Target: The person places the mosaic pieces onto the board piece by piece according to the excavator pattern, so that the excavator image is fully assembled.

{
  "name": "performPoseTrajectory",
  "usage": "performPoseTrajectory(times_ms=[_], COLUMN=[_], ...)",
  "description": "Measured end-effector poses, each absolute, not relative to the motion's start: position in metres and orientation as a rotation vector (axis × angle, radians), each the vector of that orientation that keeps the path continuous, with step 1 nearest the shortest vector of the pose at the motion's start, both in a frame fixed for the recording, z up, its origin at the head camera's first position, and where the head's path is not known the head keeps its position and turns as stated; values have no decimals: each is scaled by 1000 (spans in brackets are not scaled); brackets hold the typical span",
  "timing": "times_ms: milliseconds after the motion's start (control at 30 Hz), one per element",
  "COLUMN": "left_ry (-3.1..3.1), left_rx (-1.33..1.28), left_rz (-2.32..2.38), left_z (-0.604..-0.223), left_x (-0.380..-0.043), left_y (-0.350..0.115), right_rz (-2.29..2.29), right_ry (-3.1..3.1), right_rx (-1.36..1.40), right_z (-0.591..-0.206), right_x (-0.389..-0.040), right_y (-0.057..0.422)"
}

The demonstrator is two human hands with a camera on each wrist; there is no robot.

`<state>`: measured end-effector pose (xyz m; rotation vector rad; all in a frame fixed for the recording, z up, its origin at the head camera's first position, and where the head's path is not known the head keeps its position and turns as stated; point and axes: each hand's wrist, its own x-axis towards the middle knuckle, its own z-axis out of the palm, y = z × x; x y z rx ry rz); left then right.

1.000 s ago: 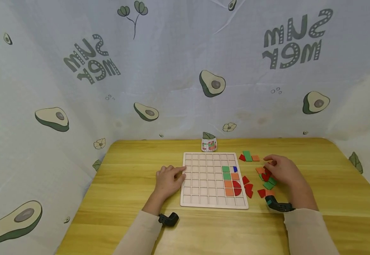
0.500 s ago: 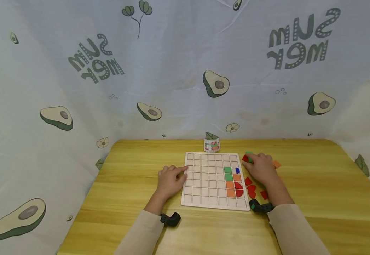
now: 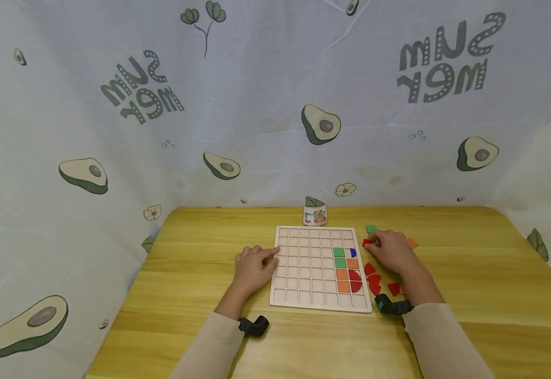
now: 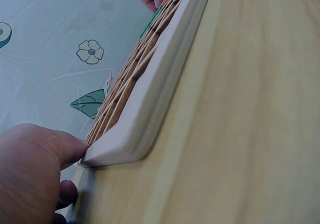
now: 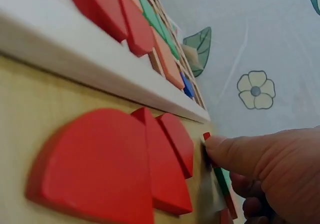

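The person's left hand (image 3: 253, 269) lies at the left edge of the grid board (image 3: 299, 263), forefinger stretched out and touching that edge, thumb (image 4: 62, 146) also extended against it. The left sleeve (image 3: 211, 347) slants up from nearer the person than the board. The right hand (image 3: 389, 250) is beyond the board's right edge, near its far right corner, palm turned down, thumb (image 5: 242, 151) and forefinger meeting in a pinch. The right sleeve (image 3: 446, 339) leans inward, nearer and to the right of the board; both wrists are bare below the cuffs apart from dark bands.
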<state>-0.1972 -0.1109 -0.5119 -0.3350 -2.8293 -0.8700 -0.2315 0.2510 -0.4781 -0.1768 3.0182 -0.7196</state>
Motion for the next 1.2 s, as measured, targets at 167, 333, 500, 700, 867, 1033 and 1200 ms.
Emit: performPoseTrajectory(times_ms=[167, 333, 500, 700, 867, 1033, 1200], left_ry=[-2831, -2835, -2833, -2832, -2830, -2834, -2834], left_rx=[-336, -336, -344, -349, -343, -335, -331], left_rz=[-870, -868, -874, -884, -882, -879, -882], left_z=[-511, -510, -511, -510, -511, -511, -511], left_x=[-197, -197, -197, -196, -196, -197, -196], left_y=[-111, -111, -111, -110, -110, -111, -112], right_rz=[-755, -815, -824, -753, -740, -760, -750], right_ry=[2972, 2918, 2887, 3002, 3076, 3112, 3123], right_rx=[-196, -233, -334, -527, -499, -422, -380], right_z=[-472, -463, -463, -480, -487, -483, -481], right_x=[-229, -228, -228, -231, -232, -230, -229], right_y=[248, 231, 212, 203, 200, 198, 197])
